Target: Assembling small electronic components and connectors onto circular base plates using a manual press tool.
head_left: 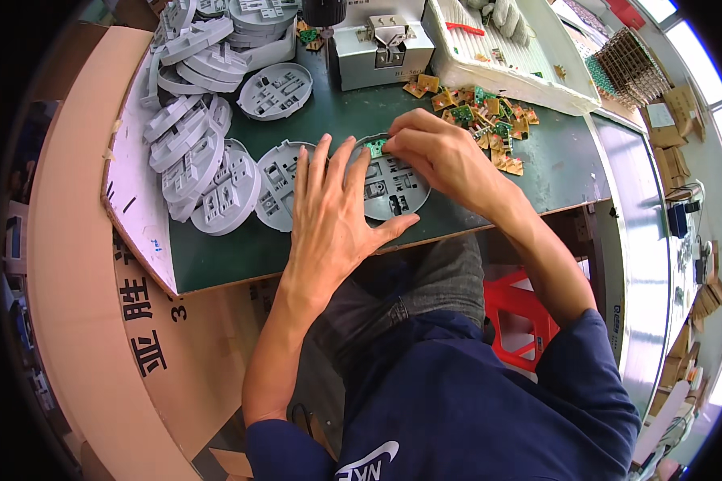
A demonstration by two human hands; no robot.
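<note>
A round grey plastic housing (405,192) with moulded slots lies near the front edge of the green bench. My right hand (441,152) pinches a small green circuit board (375,147) at the housing's far rim. Spread out with its fingers apart, my left hand (333,212) rests over the housing's left side, its thumb at the near rim. It holds nothing and partly hides a second grey housing (277,180) just to the left. Several more small circuit boards (497,128) lie heaped beyond my right hand.
Stacked grey housings (204,164) fill the bench's left side, and a single one (276,90) lies further back. A metal box with a clamp (385,52) stands at the back. Right of it is a white foam tray (521,84) holding gloves. A cardboard box (68,200) flanks the bench.
</note>
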